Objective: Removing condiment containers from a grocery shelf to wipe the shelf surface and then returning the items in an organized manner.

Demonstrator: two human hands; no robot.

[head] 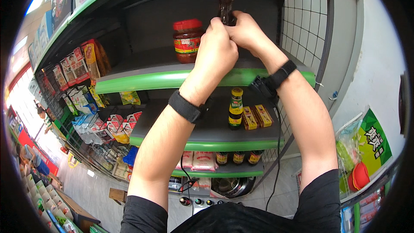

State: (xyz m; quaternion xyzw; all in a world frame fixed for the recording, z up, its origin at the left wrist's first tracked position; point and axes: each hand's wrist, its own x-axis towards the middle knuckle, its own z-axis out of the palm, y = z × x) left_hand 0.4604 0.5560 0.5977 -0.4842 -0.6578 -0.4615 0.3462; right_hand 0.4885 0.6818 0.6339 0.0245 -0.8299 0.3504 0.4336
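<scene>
A dark glass sauce bottle [226, 6] with a red cap stands upright above the upper shelf. My left hand [218, 45] and my right hand [247, 32] close around its lower part, pressed against each other, and hide its base and label. Whether the base touches the shelf cannot be seen. Just left of my left hand, a red-lidded jar [187, 43] of reddish-brown paste rests on the same shelf [148, 79]; my hand covers its right edge. Both wrists wear black straps, and a black device [263, 85] hangs at the right one.
On the shelf below stand a yellow-capped bottle [235, 108] and two small yellow boxes [257, 116]. Lower down are white bags [203, 160] and dark bottles [238, 158]. Wire mesh [305, 26] closes the right side. A black cable [278, 155] dangles near my right arm. People are at far left.
</scene>
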